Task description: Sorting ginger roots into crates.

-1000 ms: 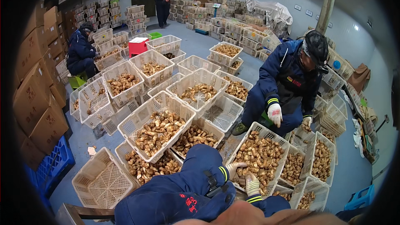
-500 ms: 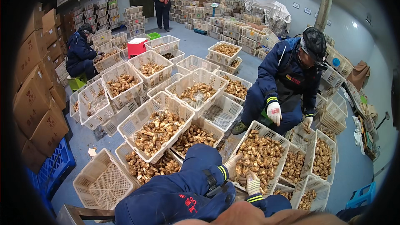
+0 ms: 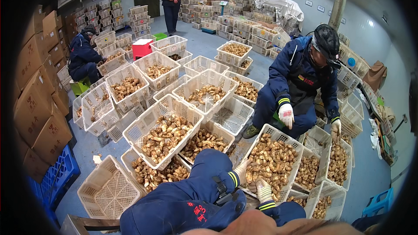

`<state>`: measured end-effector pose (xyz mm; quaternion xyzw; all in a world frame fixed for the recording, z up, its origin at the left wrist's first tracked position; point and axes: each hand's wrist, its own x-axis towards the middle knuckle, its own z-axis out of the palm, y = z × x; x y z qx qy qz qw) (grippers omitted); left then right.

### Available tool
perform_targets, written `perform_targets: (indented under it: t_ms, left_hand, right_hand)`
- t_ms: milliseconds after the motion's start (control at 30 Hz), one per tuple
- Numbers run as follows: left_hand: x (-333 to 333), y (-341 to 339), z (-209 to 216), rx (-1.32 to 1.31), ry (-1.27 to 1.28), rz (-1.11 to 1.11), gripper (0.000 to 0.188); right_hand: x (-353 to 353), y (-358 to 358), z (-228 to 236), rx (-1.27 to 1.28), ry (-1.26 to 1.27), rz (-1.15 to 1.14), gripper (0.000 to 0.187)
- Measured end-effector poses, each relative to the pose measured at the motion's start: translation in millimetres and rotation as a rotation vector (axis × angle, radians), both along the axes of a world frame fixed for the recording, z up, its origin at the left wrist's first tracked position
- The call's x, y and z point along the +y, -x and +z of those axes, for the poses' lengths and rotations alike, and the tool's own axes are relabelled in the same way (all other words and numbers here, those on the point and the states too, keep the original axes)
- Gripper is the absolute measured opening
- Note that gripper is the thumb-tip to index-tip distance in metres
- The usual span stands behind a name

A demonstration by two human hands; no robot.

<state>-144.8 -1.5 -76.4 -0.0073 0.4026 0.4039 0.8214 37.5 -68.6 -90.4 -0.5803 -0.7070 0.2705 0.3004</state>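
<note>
A white plastic crate [image 3: 297, 146] heaped with stubby brown-and-cream mushrooms [image 3: 271, 156] stands just in front of me, to the right. Over its near left part, my left hand [image 3: 241, 172] is in a pale work glove, with curled fingers turned in toward the mushrooms. Close by and slightly nearer, my right hand [image 3: 264, 191], gloved the same way, has its fingers bent toward the left one. Brown mushrooms show between the two hands. Whatever sits within either hand's fingers blends into the heap, and I cannot make it out.
Stacked crates with mushrooms [image 3: 163, 141] stand left of my arms, beside a bare crate [image 3: 109, 193]. Opposite sits a co-worker [image 3: 300, 78] in gloves, one hand over a right-hand crate [image 3: 337, 163]. Another person sits far left; one stands behind. Cartons [image 3: 41, 117] line the left wall.
The co-worker opposite has shifted one gloved hand to the right, over the rightmost mushroom crate. The standing person at the back is slightly nearer. My hands have hardly moved.
</note>
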Motion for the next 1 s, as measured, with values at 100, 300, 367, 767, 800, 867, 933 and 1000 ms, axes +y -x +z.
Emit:
perform_targets:
  t_ms: [100,300,367,767,800,867,933,1000]
  left_hand:
    - [-5.1,7.8,16.7,-0.073,-0.028,-0.049,0.057]
    - [-18.7,10.4,57.5,-0.283,-0.122,0.014,0.041]
    - [-19.2,12.5,53.3,-0.346,-0.155,-0.034,0.039]
    - [-20.7,15.0,80.5,-0.227,0.051,0.003,0.048]
    - [-18.7,13.9,77.4,-0.258,0.050,-0.017,0.042]
    - [-15.9,12.7,64.9,-0.242,0.024,-0.015,0.046]
    - [-6.1,11.8,24.6,-0.233,-0.004,-0.033,0.059]
    - [-2.5,1.7,28.2,-0.207,-0.017,-0.028,0.048]
  right_hand:
    - [-6.2,11.5,27.7,0.108,0.112,-0.026,0.030]
    - [-17.4,42.3,87.5,0.723,0.664,-0.237,0.029]
    - [-15.0,45.6,90.0,0.716,0.737,-0.279,0.029]
    - [-1.2,12.2,21.7,0.066,-0.086,0.014,0.027]
    - [-0.6,11.2,19.7,0.038,-0.071,0.012,0.027]
    - [-0.2,11.5,19.5,0.009,-0.056,0.009,0.028]
    - [-1.1,16.7,27.9,0.010,-0.065,0.023,0.027]
    - [5.8,0.9,0.7,-0.149,-0.159,0.061,0.027]
